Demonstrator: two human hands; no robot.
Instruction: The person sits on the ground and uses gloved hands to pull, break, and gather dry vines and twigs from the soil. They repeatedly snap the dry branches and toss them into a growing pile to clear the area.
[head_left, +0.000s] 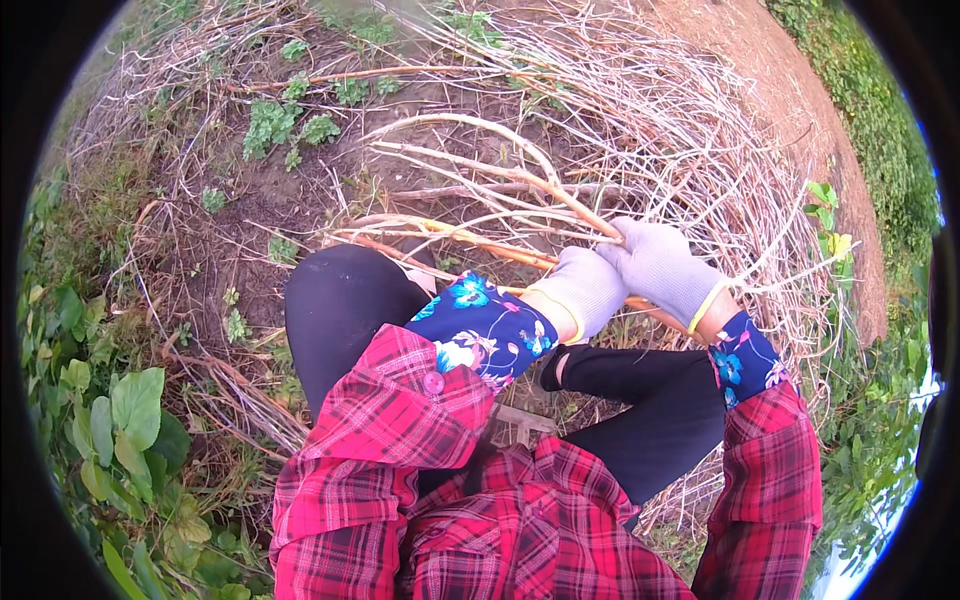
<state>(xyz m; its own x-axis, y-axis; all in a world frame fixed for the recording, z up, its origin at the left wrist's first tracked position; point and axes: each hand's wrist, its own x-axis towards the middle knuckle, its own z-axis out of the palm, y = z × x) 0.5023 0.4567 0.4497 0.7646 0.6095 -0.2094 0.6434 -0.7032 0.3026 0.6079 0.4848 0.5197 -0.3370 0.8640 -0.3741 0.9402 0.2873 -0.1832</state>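
Both hands wear light grey knit gloves with yellow cuffs and meet in front of my knees. My left hand is closed around a bundle of thin branches, whose forked ends reach to the left over my knee. Against its right side, my right hand grips a forked branch near its cut end; the fingertips are partly hidden. Thicker stem ends of the bundle show below the right hand. A bare curved twig sticks out to the right by the right wrist.
A large heap of dry twigs lies ahead and to the right. Small green weeds grow in the soil ahead left. More cut twigs lie left of my leg, near leafy plants. Part of a wooden piece shows between my legs.
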